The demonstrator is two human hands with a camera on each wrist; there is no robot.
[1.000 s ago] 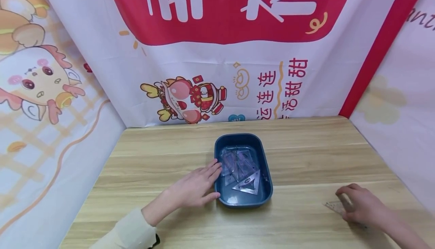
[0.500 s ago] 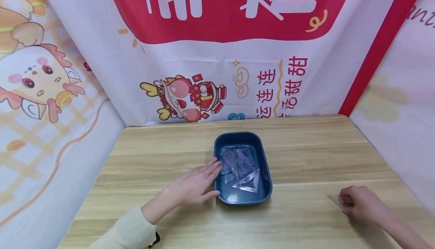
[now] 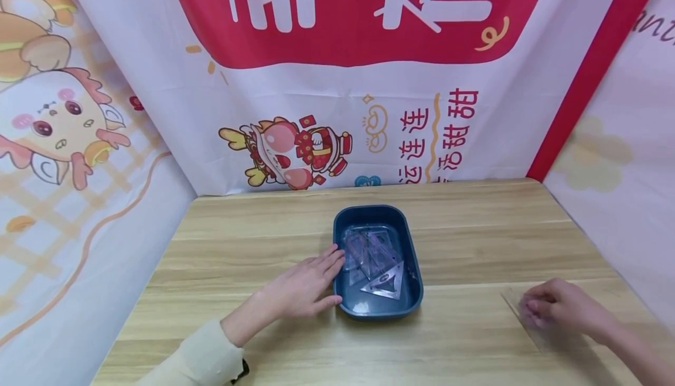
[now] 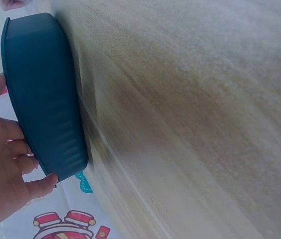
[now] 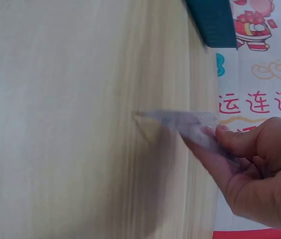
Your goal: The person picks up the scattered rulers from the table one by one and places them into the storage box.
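Observation:
My left hand (image 3: 295,286) rests against the left side of a dark blue rectangular box (image 3: 416,283), its fingers extended and fingertips at the rim. In the left wrist view those fingers touch the edge of the box (image 4: 43,94). Several clear, purple-tinted set squares (image 3: 384,283) lie overlapping inside it. Off to the right, my right hand (image 3: 566,310) pinches a transparent set square (image 5: 185,119) between thumb and fingers. The set square is held tilted, one corner pointing down at the tabletop; whether that corner touches the wood is hard to tell.
The box stands on a light wood-grain table (image 3: 253,228). A printed cloth (image 3: 295,93) hangs along the table's back edge, and further patterned cloths (image 3: 79,222) rise at the left and right sides. Table surface lies between the box and my right hand.
My right hand has picked the set square up from near-flat on the table and turned it into a tilted hold. The left hand and the box have stayed where they were.

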